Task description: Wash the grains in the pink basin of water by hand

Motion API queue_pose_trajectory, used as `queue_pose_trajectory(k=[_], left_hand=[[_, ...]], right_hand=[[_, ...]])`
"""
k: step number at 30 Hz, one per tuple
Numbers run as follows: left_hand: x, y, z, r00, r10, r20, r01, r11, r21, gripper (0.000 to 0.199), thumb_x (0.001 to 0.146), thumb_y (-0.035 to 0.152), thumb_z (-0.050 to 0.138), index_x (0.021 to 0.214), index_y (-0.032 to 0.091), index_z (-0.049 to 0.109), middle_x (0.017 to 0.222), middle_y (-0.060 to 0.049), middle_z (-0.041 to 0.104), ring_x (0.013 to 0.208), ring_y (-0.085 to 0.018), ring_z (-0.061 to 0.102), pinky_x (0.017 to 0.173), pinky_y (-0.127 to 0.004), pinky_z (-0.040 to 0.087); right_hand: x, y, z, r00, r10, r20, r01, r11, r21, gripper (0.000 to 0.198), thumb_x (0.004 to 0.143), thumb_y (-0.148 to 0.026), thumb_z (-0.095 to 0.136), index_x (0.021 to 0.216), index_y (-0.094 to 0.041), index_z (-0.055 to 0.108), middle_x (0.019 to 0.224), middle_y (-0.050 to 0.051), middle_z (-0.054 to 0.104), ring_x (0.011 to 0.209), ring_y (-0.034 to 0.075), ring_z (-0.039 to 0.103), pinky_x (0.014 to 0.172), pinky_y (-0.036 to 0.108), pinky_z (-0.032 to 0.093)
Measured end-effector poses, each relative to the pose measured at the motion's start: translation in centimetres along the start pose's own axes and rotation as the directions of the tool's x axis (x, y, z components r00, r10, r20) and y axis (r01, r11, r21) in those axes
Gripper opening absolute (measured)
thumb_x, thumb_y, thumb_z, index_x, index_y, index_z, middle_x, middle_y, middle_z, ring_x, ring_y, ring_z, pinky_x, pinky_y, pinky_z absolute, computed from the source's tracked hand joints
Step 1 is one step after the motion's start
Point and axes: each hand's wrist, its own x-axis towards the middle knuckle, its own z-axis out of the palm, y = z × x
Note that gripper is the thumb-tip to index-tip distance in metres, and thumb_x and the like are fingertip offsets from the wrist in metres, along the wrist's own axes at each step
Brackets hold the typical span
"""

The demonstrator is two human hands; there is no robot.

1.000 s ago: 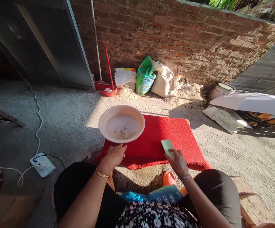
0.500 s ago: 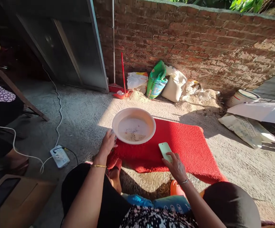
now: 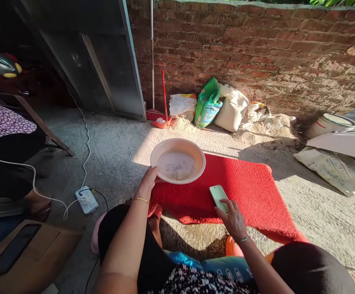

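Note:
A pale, round plastic basin (image 3: 198, 161) with dark specks on its bottom stands in front of me, over the far left part of a red mat (image 3: 251, 192). My left hand (image 3: 148, 180) is closed on the basin's near left rim, thumb on top and fingers beneath. At the right, a light green phone (image 3: 217, 194) is at the mat. My right hand (image 3: 234, 222) grips its near end between thumb and fingers; whether the phone touches the mat I cannot tell.
Sacks (image 3: 231, 110) and spilled grain line the brick wall, beside a red dustpan (image 3: 161, 123). A power strip (image 3: 87, 200) with cords lies left. Another person's patterned sleeve (image 3: 5, 120) shows beyond a cardboard box (image 3: 42, 249) carrying a dark phone. A bucket (image 3: 330, 124) stands right.
My left hand has closed onto the basin's rim, where before its fingers were loose beside it. My right hand stays at the green phone. The whole view has shifted slightly.

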Motion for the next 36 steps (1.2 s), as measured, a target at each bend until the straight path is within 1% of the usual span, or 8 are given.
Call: queue_pose_trajectory(k=[9, 14, 16, 18, 21, 26, 31, 36], left_hand=[[2.2, 0.4, 0.5, 0.997, 0.006, -0.08, -0.007, 1.0, -0.011, 0.02, 0.074, 0.017, 0.054, 0.093, 0.015, 0.062, 0.061, 0.002, 0.06, 0.055, -0.014, 0.06, 0.047, -0.021, 0.049], [2.2, 0.1, 0.9, 0.995, -0.008, -0.101, 0.005, 1.0, -0.025, 0.025, 0.076, 0.017, 0.053, 0.099, 0.016, 0.061, 0.066, 0.001, 0.063, 0.059, -0.016, 0.062, 0.053, -0.025, 0.052], [2.2, 0.0, 0.9, 0.994, -0.013, -0.105, 0.01, 1.0, -0.03, 0.026, 0.075, 0.017, 0.055, 0.1, 0.016, 0.062, 0.066, 0.0, 0.063, 0.061, -0.016, 0.063, 0.056, -0.027, 0.054], [2.2, -0.1, 0.8, 0.995, -0.003, -0.105, -0.001, 0.999, -0.036, 0.027, 0.074, 0.018, 0.056, 0.1, 0.016, 0.062, 0.067, -0.001, 0.063, 0.064, -0.017, 0.063, 0.058, -0.027, 0.054], [2.2, -0.2, 0.7, 0.995, 0.023, -0.097, -0.027, 0.999, -0.04, 0.026, 0.073, 0.019, 0.057, 0.098, 0.016, 0.063, 0.069, -0.002, 0.065, 0.067, -0.018, 0.063, 0.059, -0.026, 0.053], [2.4, -0.5, 0.7, 0.996, 0.037, -0.082, -0.039, 0.999, -0.024, 0.027, 0.072, 0.023, 0.057, 0.098, 0.016, 0.063, 0.074, -0.004, 0.067, 0.063, -0.018, 0.063, 0.054, -0.027, 0.051], [2.6, -1.0, 0.6, 0.995, 0.065, -0.08, -0.067, 0.998, -0.017, 0.03, 0.071, 0.023, 0.056, 0.099, 0.016, 0.063, 0.077, -0.005, 0.068, 0.066, -0.018, 0.063, 0.055, -0.026, 0.05], [3.0, -1.4, 0.6, 0.991, 0.101, -0.082, -0.103, 0.994, -0.02, 0.031, 0.069, 0.022, 0.055, 0.098, 0.015, 0.064, 0.075, -0.005, 0.068, 0.066, -0.018, 0.062, 0.057, -0.025, 0.05]], right_hand=[[0.4, -0.5, -1.1, 0.995, 0.05, 0.086, -0.053, 0.998, 0.035, 0.038, 0.081, -0.056, 0.055, 0.104, -0.025, 0.059, 0.103, 0.007, 0.059, 0.079, 0.021, 0.061, 0.067, 0.034, 0.048], [2.7, -1.0, -2.8, 0.963, 0.093, 0.253, -0.126, 0.985, 0.12, 0.031, 0.071, -0.054, 0.061, 0.073, -0.023, 0.059, 0.081, 0.004, 0.058, 0.078, 0.021, 0.059, 0.072, 0.034, 0.046], [3.7, -1.0, -3.2, 0.916, 0.155, 0.37, -0.261, 0.931, 0.257, 0.032, 0.064, -0.052, 0.066, 0.074, -0.023, 0.058, 0.072, 0.0, 0.057, 0.07, 0.019, 0.057, 0.066, 0.032, 0.046], [4.3, -0.9, -3.3, 0.86, 0.196, 0.471, -0.412, 0.812, 0.414, 0.04, 0.055, -0.049, 0.071, 0.08, -0.022, 0.057, 0.067, -0.003, 0.057, 0.062, 0.016, 0.055, 0.059, 0.03, 0.044], [4.4, -1.2, -3.0, 0.824, 0.248, 0.509, -0.532, 0.645, 0.548, 0.045, 0.047, -0.043, 0.076, 0.079, -0.022, 0.053, 0.062, -0.006, 0.055, 0.054, 0.012, 0.052, 0.051, 0.025, 0.041], [4.4, -4.6, -1.4, 0.815, 0.296, 0.497, -0.575, 0.516, 0.635, 0.041, 0.051, -0.042, 0.077, 0.078, -0.021, 0.053, 0.056, -0.008, 0.052, 0.04, 0.007, 0.042, 0.036, 0.021, 0.028], [6.0, -9.8, 2.0, 0.804, 0.303, 0.512, -0.595, 0.421, 0.684, 0.038, 0.051, -0.038, 0.078, 0.075, -0.021, 0.053, 0.054, -0.006, 0.056, 0.039, 0.009, 0.048, 0.033, 0.021, 0.035], [7.1, -12.0, 4.0, 0.772, 0.388, 0.504, -0.628, 0.338, 0.701, 0.032, 0.053, -0.028, 0.075, 0.069, -0.022, 0.048, 0.052, -0.005, 0.058, 0.041, 0.012, 0.054, 0.031, 0.02, 0.039]])
